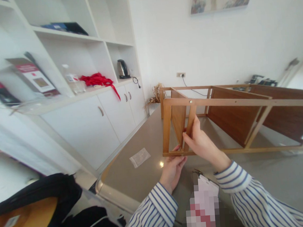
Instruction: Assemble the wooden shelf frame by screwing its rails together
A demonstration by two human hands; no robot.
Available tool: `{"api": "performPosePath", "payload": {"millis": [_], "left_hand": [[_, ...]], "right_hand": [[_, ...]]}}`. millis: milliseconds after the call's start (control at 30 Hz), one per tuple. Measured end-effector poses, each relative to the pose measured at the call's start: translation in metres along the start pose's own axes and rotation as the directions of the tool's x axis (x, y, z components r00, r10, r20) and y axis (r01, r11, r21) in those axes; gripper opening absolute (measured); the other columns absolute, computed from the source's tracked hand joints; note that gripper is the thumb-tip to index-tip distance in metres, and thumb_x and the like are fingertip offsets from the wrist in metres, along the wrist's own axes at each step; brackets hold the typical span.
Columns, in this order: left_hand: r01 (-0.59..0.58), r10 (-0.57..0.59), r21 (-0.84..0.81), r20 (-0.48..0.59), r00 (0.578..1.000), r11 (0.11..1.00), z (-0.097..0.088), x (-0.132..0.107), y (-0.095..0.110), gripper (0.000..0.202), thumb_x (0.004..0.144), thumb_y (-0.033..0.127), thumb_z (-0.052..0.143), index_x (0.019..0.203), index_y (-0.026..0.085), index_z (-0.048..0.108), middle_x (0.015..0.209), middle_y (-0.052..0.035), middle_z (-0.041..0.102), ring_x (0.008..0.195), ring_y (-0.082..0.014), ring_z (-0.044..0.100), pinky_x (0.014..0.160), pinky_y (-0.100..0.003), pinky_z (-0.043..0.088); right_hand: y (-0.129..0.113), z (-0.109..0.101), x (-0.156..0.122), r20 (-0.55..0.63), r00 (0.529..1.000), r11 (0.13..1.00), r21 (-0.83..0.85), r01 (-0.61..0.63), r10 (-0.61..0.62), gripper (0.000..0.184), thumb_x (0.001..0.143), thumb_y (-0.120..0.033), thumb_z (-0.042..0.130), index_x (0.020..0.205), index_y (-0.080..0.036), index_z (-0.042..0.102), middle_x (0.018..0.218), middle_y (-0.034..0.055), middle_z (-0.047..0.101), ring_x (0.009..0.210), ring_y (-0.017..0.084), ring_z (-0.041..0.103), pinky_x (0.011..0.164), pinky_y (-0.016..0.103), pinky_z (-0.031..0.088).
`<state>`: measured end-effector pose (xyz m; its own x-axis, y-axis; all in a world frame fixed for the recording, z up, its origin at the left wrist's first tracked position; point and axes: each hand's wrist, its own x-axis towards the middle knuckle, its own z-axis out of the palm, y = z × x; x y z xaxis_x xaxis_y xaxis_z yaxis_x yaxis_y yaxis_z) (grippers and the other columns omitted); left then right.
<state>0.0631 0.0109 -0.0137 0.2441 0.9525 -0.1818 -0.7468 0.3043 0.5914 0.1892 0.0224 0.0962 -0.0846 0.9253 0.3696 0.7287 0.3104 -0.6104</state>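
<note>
A wooden shelf frame [233, 102] lies on its side on a grey table [270, 174], with brown panels set between light wood rails. My right hand [200, 143] is closed around a slanted wooden strut [190, 121] at the frame's left end, fingers pinching it. My left hand [172, 169] reaches up to the frame's bottom rail just below, fingertips touching it where the strut meets it; whether it holds anything small is hidden. Both sleeves are blue-and-white striped.
A small clear plastic bag [140, 157] lies on the table to the left. White cabinets [97, 120] and shelves with a kettle [122, 69], red cloth [97, 79] and books stand at left. A chair with black clothing [43, 204] is at lower left.
</note>
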Motion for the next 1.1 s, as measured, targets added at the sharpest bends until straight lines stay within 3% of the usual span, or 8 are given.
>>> {"api": "performPosePath", "payload": {"millis": [167,500,833,1100], "left_hand": [[-0.024,0.024,0.014,0.01,1.0,1.0,0.002,0.003,0.001,0.053,0.063,0.003,0.07,0.112,0.019,0.061,0.09,-0.0026,0.069,0.088,-0.014,0.063,0.093,-0.034,0.044],[-0.074,0.072,0.047,0.038,0.997,0.996,0.009,0.01,0.004,0.066,0.062,0.008,0.075,0.122,0.025,0.054,0.085,0.0006,0.066,0.078,-0.0114,0.062,0.085,-0.031,0.044],[-0.101,0.081,0.092,0.193,0.978,0.991,0.012,0.028,0.014,0.07,0.062,0.009,0.076,0.126,0.024,0.053,0.095,-0.0019,0.07,0.089,-0.0132,0.062,0.093,-0.032,0.041],[-0.2,0.179,0.143,0.145,0.973,0.969,0.016,0.026,0.013,0.061,0.06,0.012,0.079,0.118,0.021,0.06,0.094,-0.0024,0.071,0.087,-0.0133,0.062,0.094,-0.031,0.04]], "right_hand": [[-0.006,-0.007,0.006,-0.008,1.0,0.998,-0.057,0.007,-0.008,0.077,0.086,-0.032,0.042,0.145,-0.007,-0.001,0.082,0.0129,0.068,0.063,0.024,0.065,0.053,0.027,0.043],[-0.008,-0.011,0.019,-0.055,0.998,0.99,-0.139,0.029,-0.037,0.076,0.085,-0.032,0.042,0.144,-0.004,0.002,0.08,0.0145,0.068,0.062,0.024,0.064,0.054,0.027,0.042],[-0.015,-0.018,0.03,-0.051,0.998,0.991,-0.129,0.024,-0.031,0.078,0.084,-0.03,0.043,0.146,-0.007,0.001,0.093,0.0172,0.069,0.073,0.026,0.066,0.06,0.029,0.045],[-0.027,-0.026,0.035,-0.069,0.998,0.993,-0.119,-0.003,-0.005,0.074,0.082,-0.029,0.044,0.145,-0.012,0.008,0.094,0.0148,0.069,0.072,0.027,0.067,0.06,0.03,0.046]]}}
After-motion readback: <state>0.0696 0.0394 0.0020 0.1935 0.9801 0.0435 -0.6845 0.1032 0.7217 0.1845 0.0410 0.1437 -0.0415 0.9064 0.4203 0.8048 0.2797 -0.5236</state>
